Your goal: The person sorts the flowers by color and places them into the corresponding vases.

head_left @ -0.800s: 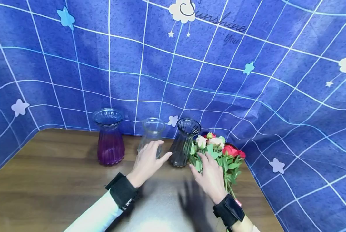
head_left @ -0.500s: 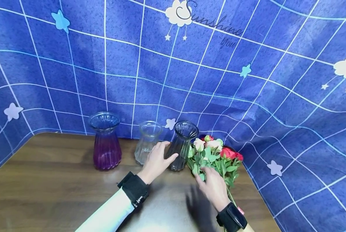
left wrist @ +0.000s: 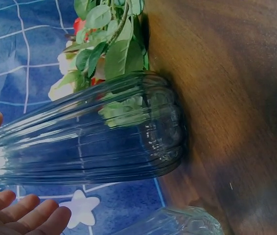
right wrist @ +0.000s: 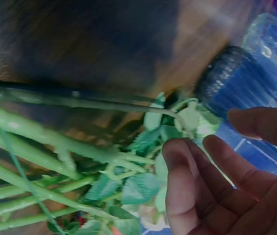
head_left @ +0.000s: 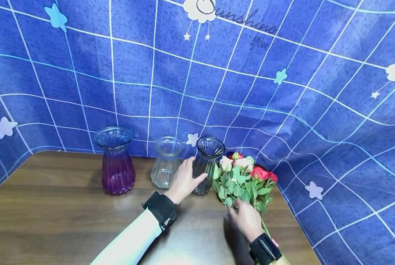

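Note:
My left hand (head_left: 185, 182) reaches to the dark grey ribbed glass vase (head_left: 205, 163), its fingers and thumb spread. In the left wrist view, this vase (left wrist: 104, 137) lies between the thumb on one side and the relaxed fingers on the other. My right hand (head_left: 247, 221) is over the lower leaves of a bunch of roses (head_left: 240, 184), white and red with green foliage. Its fingers are loosely bent, with nothing between them and the thumb in the right wrist view. Green stems (right wrist: 55, 142) run beside that hand.
A clear glass vase (head_left: 164, 171) stands just left of the grey one. Farther left is a larger blue-and-purple vase (head_left: 117, 169). Behind the wooden table (head_left: 68, 221) hangs a blue gridded cloth (head_left: 134, 62), which also closes off the right side.
My left hand has moved right, from in front of the clear vase to the grey vase. My right hand has dropped back from the upper leaves toward the stems.

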Motion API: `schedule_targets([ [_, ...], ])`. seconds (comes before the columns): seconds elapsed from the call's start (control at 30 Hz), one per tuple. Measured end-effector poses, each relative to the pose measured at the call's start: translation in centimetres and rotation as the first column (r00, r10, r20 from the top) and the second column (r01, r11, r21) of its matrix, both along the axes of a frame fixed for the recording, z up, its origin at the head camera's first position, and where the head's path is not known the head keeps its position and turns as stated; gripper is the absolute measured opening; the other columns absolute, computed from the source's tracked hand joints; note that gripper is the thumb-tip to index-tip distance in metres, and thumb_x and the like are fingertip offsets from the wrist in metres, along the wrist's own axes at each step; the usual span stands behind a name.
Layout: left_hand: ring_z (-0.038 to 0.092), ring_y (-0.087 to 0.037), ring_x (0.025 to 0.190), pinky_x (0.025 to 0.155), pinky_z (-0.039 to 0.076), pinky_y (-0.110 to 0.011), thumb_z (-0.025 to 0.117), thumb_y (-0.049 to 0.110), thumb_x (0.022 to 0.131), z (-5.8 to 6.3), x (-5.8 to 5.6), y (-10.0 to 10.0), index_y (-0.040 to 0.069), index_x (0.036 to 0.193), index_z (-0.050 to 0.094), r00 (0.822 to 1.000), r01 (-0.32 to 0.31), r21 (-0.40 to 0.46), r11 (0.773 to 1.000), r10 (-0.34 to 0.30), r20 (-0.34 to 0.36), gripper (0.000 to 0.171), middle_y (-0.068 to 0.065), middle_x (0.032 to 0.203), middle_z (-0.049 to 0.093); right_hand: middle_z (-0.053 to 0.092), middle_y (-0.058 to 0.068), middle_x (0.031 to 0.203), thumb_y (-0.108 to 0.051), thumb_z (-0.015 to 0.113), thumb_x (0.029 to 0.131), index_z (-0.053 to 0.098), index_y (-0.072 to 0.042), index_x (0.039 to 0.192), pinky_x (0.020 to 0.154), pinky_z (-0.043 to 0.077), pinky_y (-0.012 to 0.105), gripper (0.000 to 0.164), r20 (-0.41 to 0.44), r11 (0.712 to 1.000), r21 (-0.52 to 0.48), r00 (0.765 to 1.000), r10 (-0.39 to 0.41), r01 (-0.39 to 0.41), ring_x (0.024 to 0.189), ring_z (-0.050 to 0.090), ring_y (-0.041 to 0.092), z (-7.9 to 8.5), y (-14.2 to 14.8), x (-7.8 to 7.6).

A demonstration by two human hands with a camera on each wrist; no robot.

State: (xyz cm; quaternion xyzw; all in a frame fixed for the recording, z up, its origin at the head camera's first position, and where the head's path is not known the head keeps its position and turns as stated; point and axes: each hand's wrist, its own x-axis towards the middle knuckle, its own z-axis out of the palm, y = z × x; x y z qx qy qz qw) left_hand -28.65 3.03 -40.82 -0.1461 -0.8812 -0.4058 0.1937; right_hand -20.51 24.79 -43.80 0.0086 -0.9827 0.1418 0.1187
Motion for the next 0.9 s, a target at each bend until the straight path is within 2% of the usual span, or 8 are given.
schedule_targets([
  [0.27, 0.051, -0.036, 0.119, 0.098, 0.043, -0.046, 0.068, 0.041, 0.082, -0.3, -1.0, 0.4, -0.002, 0.134, 0.042, 0.998, -0.012, -0.021, 1.000, 0.013, 0.058, 0.073, -0.022, 0.129, 0.052, 0.067, 0.008, 0.078, -0.021, 0.068, 0.078, 0.068, -0.009, 0.079, 0.061, 0.048, 0.040, 0.011, 0.020, 0.999, -0.032, 1.000, -0.001, 0.002, 0.072, 0.064, 0.028, -1.3, 0.7, -0.7],
  [0.4, 0.050, -0.035, 0.120, 0.098, 0.043, -0.046, 0.068, 0.039, 0.082, -0.6, -1.5, 0.7, -0.002, 0.135, 0.042, 0.997, -0.017, -0.022, 1.000, 0.018, 0.074, 0.072, -0.021, 0.130, 0.052, 0.067, 0.009, 0.078, -0.019, 0.068, 0.076, 0.069, -0.008, 0.080, 0.064, 0.049, 0.041, 0.011, 0.038, 1.000, -0.013, 0.999, -0.013, 0.013, 0.075, 0.064, 0.029, -1.7, 0.8, -1.0],
  [0.67, 0.051, -0.035, 0.120, 0.100, 0.042, -0.044, 0.069, 0.037, 0.082, -1.1, -2.2, 1.0, -0.003, 0.136, 0.041, 0.998, -0.026, -0.073, 0.997, 0.029, 0.048, 0.073, -0.021, 0.131, 0.052, 0.068, 0.008, 0.075, -0.016, 0.070, 0.074, 0.068, -0.011, 0.072, 0.059, 0.048, 0.040, 0.006, 0.039, 0.999, 0.015, 0.999, -0.034, 0.034, 0.072, 0.065, 0.028, -2.0, 0.9, -1.3],
  [0.9, 0.052, -0.034, 0.120, 0.100, 0.043, -0.043, 0.070, 0.034, 0.081, -1.0, -2.3, 1.2, -0.003, 0.136, 0.041, 0.999, -0.024, -0.063, 0.998, 0.026, 0.040, 0.072, -0.022, 0.132, 0.051, 0.062, 0.003, 0.063, -0.013, 0.071, 0.072, 0.058, -0.015, 0.058, 0.052, 0.044, 0.037, 0.019, 0.015, 0.999, 0.050, 1.000, -0.002, 0.002, 0.062, 0.062, 0.025, -2.4, 0.8, -1.5],
])
